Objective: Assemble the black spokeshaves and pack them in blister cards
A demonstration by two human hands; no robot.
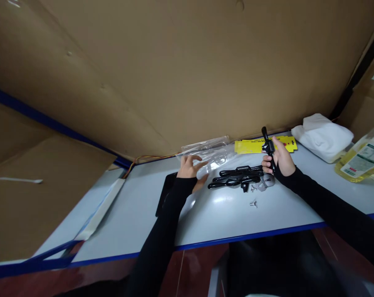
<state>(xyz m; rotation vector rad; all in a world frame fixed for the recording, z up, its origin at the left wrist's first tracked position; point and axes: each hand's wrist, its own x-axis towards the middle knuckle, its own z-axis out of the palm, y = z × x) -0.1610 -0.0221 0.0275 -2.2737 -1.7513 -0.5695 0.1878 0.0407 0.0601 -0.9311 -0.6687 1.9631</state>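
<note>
My right hand (280,159) is closed round a black tool part (267,146) that it holds upright above the table. My left hand (189,167) rests with spread fingers on a clear plastic blister package (210,154). Between the hands lie several black metal pieces (236,177) on the white table (143,206). A small silver bracket (266,182) and wing nuts (253,203) lie just below my right hand. A yellow printed card (252,145) lies behind them by the wall.
A flat black object (166,190) lies under my left forearm. At the right stand a white cloth bundle (323,136) and a bottle of yellow liquid (362,159). Brown cardboard (174,70) walls off the back. The table's blue front edge (252,236) runs close to me.
</note>
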